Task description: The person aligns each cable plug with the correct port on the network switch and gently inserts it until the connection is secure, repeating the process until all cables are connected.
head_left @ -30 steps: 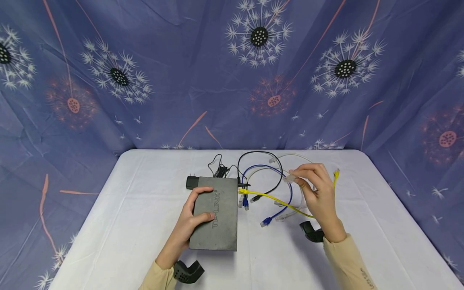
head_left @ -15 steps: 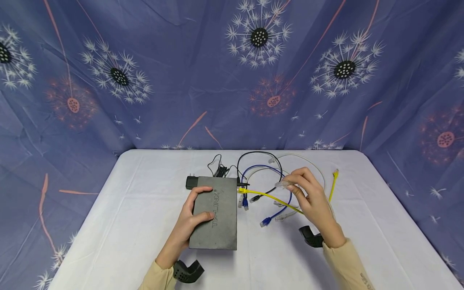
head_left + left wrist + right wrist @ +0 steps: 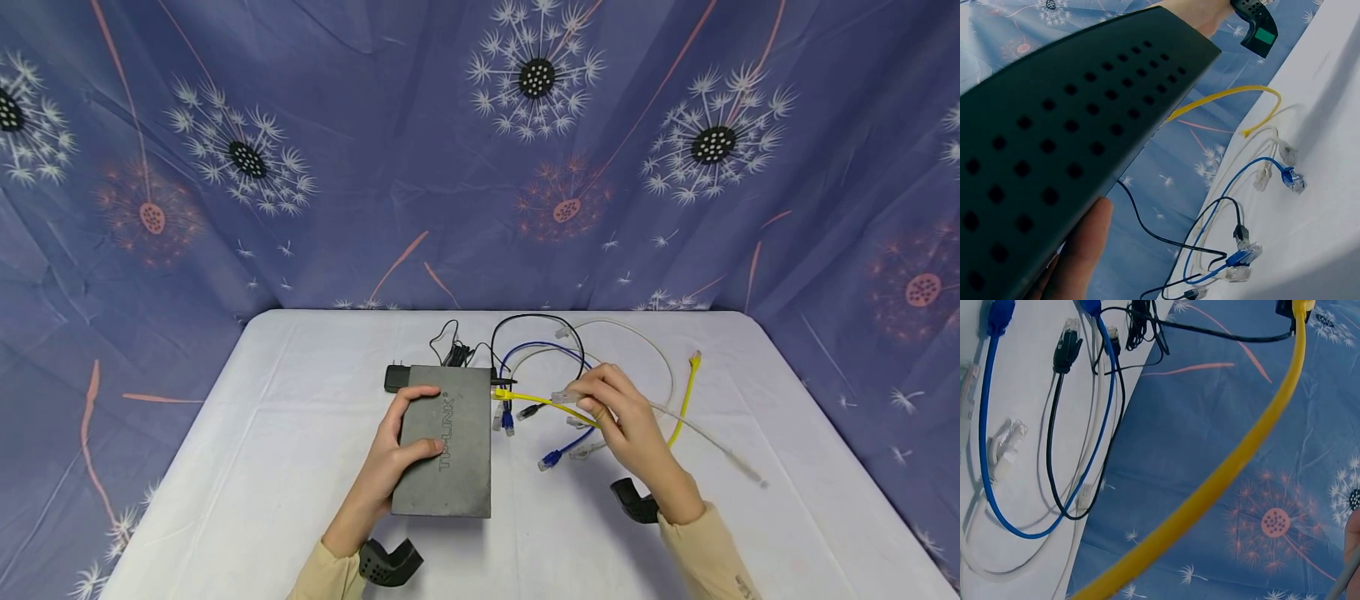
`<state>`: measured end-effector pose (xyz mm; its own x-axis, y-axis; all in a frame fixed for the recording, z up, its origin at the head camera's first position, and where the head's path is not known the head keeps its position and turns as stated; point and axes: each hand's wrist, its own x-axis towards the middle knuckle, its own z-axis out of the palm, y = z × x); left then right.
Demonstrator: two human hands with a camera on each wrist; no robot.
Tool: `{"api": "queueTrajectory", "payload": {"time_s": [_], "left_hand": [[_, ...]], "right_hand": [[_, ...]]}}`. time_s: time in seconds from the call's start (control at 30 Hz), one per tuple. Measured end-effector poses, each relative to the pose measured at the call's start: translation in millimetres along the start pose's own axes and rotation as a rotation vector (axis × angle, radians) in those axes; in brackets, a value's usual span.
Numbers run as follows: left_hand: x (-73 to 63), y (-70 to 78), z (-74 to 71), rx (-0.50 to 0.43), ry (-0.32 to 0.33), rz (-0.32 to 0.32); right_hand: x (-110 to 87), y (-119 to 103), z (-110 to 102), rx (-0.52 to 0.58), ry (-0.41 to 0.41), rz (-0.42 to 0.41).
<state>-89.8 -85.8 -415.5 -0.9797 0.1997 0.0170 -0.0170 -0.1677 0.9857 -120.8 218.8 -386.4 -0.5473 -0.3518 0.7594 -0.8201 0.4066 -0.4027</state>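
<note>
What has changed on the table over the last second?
The right hand, pinching a clear plug of the white cable, has carried it leftward toward the grey switch box; the cable now trails out to the right. The left hand still grips the box, and the yellow cable stays plugged in.

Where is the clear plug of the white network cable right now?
In the head view, the clear plug is pinched by the right hand, just right of the dark grey switch box, above the yellow cable.
</note>
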Motion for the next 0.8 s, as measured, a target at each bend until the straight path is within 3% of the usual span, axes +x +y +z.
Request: {"api": "queueTrajectory", "payload": {"time_s": [0.43, 0.8], "left_hand": [[0.2, -1.2, 1.9, 0.001, 0.0, -0.009], [0.8, -0.4, 3.3, -0.001, -0.009, -0.001]], "right_hand": [[-2.5, -4, 13, -0.005, -0.003, -0.077], [-6.2, -12, 19, -0.09, -0.049, -0.027]]}}
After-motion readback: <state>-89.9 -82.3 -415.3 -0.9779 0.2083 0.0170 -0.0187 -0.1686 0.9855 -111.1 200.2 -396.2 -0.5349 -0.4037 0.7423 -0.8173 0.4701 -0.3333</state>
